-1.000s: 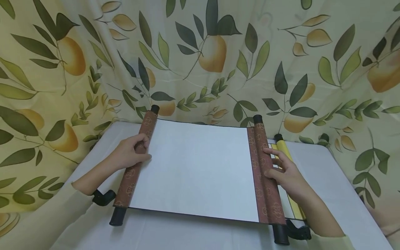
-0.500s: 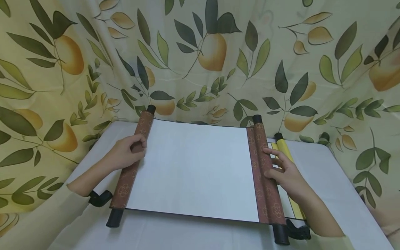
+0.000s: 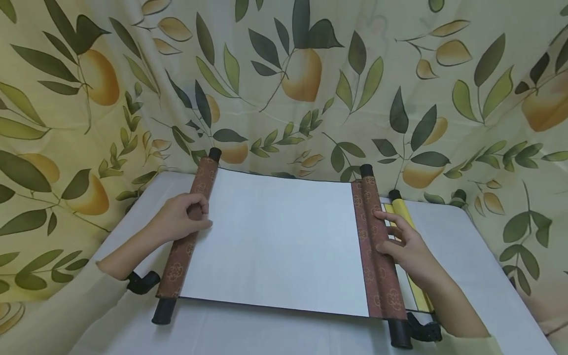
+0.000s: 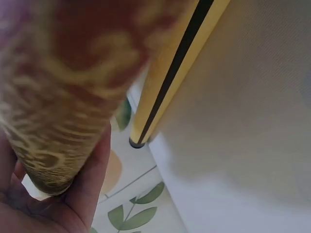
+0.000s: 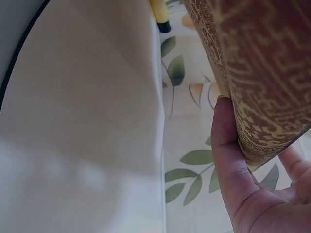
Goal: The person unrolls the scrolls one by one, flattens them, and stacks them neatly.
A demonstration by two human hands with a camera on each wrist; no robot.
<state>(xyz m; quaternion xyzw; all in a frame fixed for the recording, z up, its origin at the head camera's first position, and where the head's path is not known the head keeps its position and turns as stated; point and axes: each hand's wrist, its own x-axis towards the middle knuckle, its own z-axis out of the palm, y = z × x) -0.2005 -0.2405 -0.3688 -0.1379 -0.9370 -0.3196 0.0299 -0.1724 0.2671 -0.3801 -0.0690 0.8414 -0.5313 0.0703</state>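
A hanging scroll (image 3: 284,241) lies partly unrolled, its blank white sheet spread between two brown patterned rolls with black end knobs. My left hand (image 3: 177,217) grips the left roll (image 3: 175,271) about midway, thumb towards the sheet. On the other side, my right hand (image 3: 412,254) holds the right roll (image 3: 392,296) from its outer side. In the left wrist view the patterned roll (image 4: 73,92) sits between thumb and fingers. The right wrist view likewise has the brown roll (image 5: 272,87) between the digits of that hand. The undersides of both rolls are hidden.
A yellow roll (image 3: 403,212) with a black knob lies just right of the scroll, partly behind my right hand. White cloth covers the table (image 3: 461,246). A fruit-and-leaf patterned curtain (image 3: 275,123) hangs behind its far edge.
The left roll and my left hand have shifted slightly left, baring a little more white sheet. The left fingers regripped along the way. My right hand has stayed nearly still.
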